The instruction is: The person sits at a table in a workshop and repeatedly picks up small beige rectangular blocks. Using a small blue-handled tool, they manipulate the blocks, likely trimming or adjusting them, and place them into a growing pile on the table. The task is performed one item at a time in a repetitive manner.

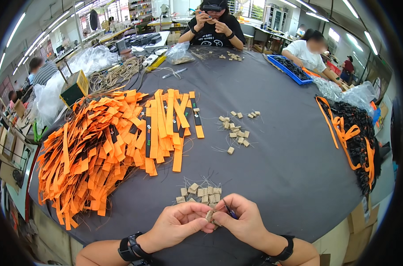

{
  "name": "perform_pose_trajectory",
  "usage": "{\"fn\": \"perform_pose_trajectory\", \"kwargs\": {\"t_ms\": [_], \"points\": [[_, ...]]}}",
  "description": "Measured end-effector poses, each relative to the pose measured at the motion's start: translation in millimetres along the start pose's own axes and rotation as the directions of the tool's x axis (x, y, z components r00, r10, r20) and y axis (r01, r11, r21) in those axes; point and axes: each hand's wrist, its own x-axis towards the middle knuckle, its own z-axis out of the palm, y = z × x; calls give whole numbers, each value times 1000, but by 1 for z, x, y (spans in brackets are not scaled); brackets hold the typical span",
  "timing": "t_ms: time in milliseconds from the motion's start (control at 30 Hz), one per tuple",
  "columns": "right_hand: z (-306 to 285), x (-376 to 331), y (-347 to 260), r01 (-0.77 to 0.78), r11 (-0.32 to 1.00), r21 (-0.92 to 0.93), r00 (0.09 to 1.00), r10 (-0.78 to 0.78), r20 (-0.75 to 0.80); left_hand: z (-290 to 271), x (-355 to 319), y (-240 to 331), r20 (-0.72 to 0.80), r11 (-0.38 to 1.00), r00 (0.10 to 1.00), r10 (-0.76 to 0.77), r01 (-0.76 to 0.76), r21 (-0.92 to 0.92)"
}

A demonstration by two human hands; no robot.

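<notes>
My left hand [179, 224] is closed in a pinch on a small beige block [209, 216], which looks like a little fabric-covered tab with thin threads. Touching it from the other side, the fingers of my right hand [243, 221] are bent together. A slim dark pointed tool [230, 209] with a purple part lies in the right hand; its exact kind is hard to make out. Just beyond my fingers sits a cluster of similar beige blocks [204, 191] with loose thread ends. Part of that cluster is hidden behind my hands.
A big heap of orange and black strips [91, 155] covers the table's left side. More beige blocks [235, 131] lie mid-table. A blue tray [290, 68] and a black-and-orange pile [354, 142] are at right. Co-workers sit across the dark-covered table [272, 177].
</notes>
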Motion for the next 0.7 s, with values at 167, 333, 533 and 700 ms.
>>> {"fn": "perform_pose_trajectory", "kwargs": {"t_ms": [167, 333, 533, 700], "points": [[-4, 2, -16, 263, 838, -478, 942, -330, -60, -12, 4, -1, -13, 969, 999, -35, 31, -244], [-6, 0, -13, 395, 563, -726, 850, -523, 57, -17, 7, -4, 1, 925, 1000, -24, 22, -379], [-4, 3, -14, 437, 473, -765, 804, -587, 97, -16, 6, -5, 4, 939, 999, -47, 45, -341], [-4, 3, -13, 446, 453, -772, 790, -605, 101, -15, 5, -5, 0, 945, 999, -52, 49, -324]]}}
